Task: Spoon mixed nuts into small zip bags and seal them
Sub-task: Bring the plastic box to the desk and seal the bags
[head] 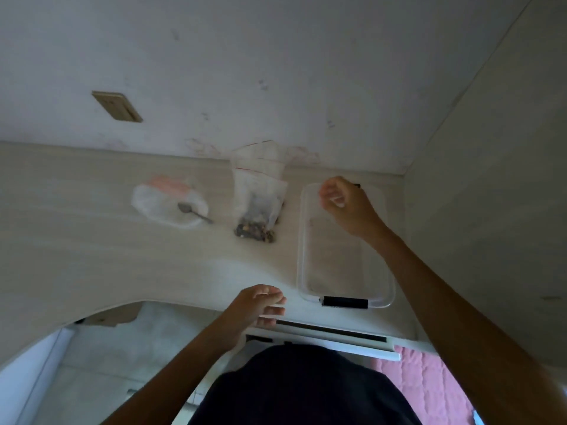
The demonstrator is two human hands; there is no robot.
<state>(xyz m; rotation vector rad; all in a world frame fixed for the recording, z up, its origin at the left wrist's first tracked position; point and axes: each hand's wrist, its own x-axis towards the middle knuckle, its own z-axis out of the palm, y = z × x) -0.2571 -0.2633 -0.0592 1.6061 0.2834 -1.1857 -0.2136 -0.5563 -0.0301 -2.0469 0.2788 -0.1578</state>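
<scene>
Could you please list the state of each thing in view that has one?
clear plastic container: lid off, looks empty
zip bags: lying in a pile, one holding nuts
spoon: resting on the white plate, unheld
left hand: open, holding nothing
right hand: fingers curled above the container's far end

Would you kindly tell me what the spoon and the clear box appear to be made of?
Spoon: probably metal, grey with a dull shine. Clear box: likely glossy transparent plastic, since the tabletop shows through its walls; its black handle looks matte, material unclear.
</scene>
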